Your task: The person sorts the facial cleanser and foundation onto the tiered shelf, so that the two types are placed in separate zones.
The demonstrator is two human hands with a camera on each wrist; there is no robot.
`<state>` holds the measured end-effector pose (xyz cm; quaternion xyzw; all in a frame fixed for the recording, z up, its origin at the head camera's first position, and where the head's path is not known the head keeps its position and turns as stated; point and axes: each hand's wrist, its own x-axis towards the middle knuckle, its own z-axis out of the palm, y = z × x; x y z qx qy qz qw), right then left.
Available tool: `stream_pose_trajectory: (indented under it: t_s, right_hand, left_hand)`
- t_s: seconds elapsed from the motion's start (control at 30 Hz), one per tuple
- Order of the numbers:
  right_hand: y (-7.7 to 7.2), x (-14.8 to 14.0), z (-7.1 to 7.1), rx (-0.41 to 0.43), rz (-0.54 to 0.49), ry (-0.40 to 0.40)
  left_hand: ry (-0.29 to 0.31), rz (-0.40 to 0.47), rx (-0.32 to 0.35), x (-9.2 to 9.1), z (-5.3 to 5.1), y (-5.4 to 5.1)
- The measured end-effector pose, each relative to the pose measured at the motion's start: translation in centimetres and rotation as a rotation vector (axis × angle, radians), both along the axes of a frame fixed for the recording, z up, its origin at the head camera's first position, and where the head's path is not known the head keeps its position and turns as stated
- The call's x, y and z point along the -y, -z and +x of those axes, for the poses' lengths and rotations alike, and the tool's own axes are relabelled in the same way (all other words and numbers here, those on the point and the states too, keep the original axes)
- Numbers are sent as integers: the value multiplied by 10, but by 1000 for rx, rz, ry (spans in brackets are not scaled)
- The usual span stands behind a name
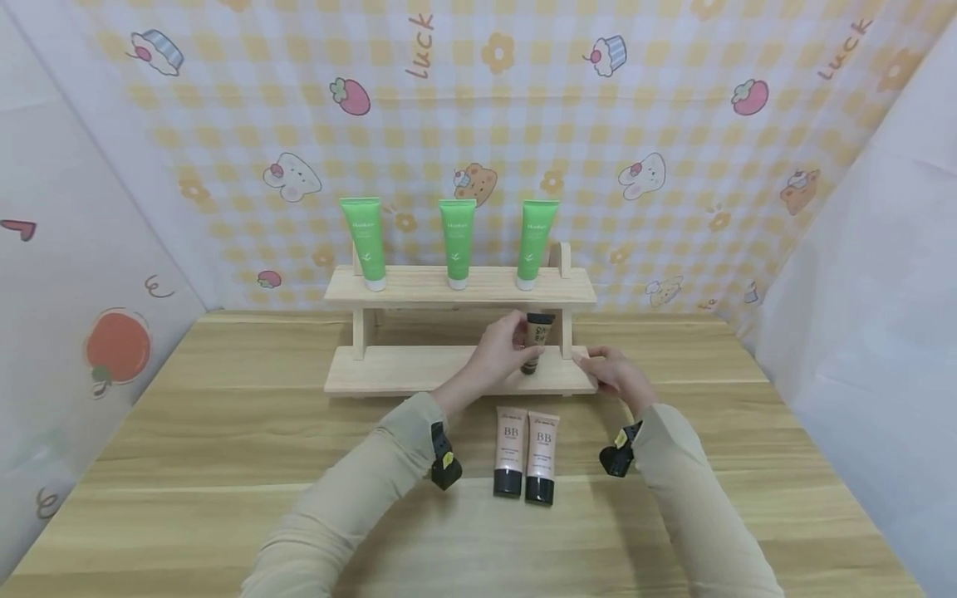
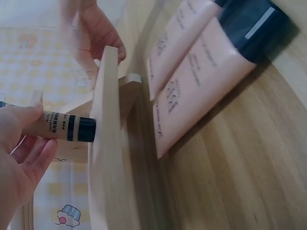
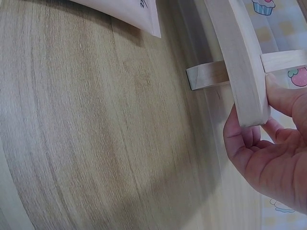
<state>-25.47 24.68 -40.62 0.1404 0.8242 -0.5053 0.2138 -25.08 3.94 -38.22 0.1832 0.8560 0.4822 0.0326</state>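
Note:
A small tan tube with black ends (image 1: 535,334) stands upright on the lower board of a two-tier wooden shelf (image 1: 419,370), near its right end. The left hand (image 1: 499,353) pinches this tube; in the left wrist view the tube's black cap (image 2: 87,129) meets the board (image 2: 111,158), and the left hand (image 2: 21,148) has thumb and fingers around the body. The right hand (image 1: 616,378) grips the right end of the lower board. Seen from the right wrist, the right hand (image 3: 273,148) has its thumb above the board's end (image 3: 247,91) and fingers curled beneath.
Three green tubes (image 1: 364,241) (image 1: 458,242) (image 1: 535,242) stand on the upper board. Two pink BB tubes (image 1: 511,444) (image 1: 542,448) lie side by side on the wooden table (image 1: 224,465) before the shelf. A patterned cloth (image 1: 486,124) hangs behind.

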Motion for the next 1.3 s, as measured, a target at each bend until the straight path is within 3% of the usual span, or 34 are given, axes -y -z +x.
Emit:
stream_pose_trajectory:
  t_s: [0.4,0.6,0.97,1.3]
  right_hand:
    - [0,-1,0,8,-20,-11]
    - [1,-2,0,13,15,-20]
    - [-1,-2,1,2,-66,-8]
    - [-4,0,3,13,-59,-5]
  left_hand:
    - [21,3,-9,1,3,7]
    - [4,-2,40,4,8,8]
    - [-3,-10,94,23,18,12]
    - [35,-102,142,41,33,12]
